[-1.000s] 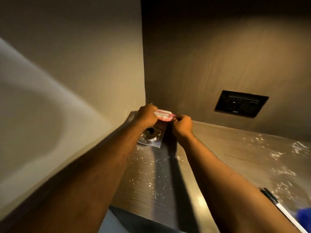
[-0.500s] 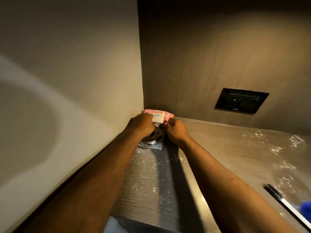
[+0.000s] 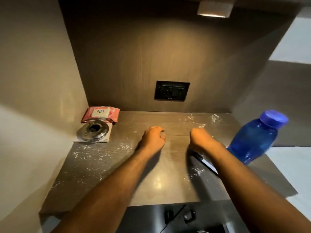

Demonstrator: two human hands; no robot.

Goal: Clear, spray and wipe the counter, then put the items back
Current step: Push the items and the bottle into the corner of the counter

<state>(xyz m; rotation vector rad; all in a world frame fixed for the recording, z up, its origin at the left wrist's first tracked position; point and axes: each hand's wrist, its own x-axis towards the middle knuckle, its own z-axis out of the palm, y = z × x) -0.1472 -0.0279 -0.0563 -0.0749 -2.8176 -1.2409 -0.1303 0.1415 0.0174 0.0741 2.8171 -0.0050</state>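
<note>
A pink pack of wet wipes [image 3: 101, 114] lies flat in the counter's back left corner. Just in front of it a round steel dish [image 3: 93, 132] rests on a white paper square. The wood-grain counter [image 3: 117, 167] is speckled with spray droplets. My left hand [image 3: 152, 137] hovers over the middle of the counter, fingers curled, holding nothing. My right hand [image 3: 201, 137] is beside it, curled the same way and empty. Under my right forearm lies a thin black-and-white object [image 3: 204, 163], partly hidden. A blue plastic bottle [image 3: 254, 137] with a blue cap stands at the right edge.
A black wall socket [image 3: 171, 90] sits in the back panel above the counter. Walls close the nook on the left and back, and a panel on the right. An under-cabinet light [image 3: 214, 10] glows at the top. Below the front edge is a dark space with fittings.
Both hands have let go of the wipes pack in the back left corner and drawn back toward the counter's middle. The view has swung right, bringing the blue bottle into sight.
</note>
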